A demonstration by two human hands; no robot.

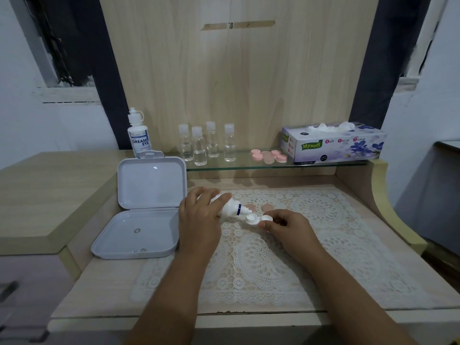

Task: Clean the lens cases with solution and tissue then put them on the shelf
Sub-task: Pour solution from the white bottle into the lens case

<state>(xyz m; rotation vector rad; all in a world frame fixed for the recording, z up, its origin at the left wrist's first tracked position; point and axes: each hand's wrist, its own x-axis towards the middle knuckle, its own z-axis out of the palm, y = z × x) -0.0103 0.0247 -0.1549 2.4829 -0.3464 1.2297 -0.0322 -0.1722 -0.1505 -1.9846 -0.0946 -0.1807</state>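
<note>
My left hand [199,215] grips a white solution bottle [230,209] tipped sideways, its nozzle over one cup of a white lens case [256,217]. My right hand [286,224] pinches that case by its right end, just above the lace mat [311,245]. Two pink caps [258,207] lie on the mat behind the case. Pink lens cases [268,155] sit on the glass shelf [323,164] beside the tissue box [333,143].
An open grey plastic box [139,232] lies left of my hands, its lid standing up. On the shelf stand a second solution bottle [138,135] and several small clear bottles [206,144]. A raised wooden ledge [37,195] borders the left.
</note>
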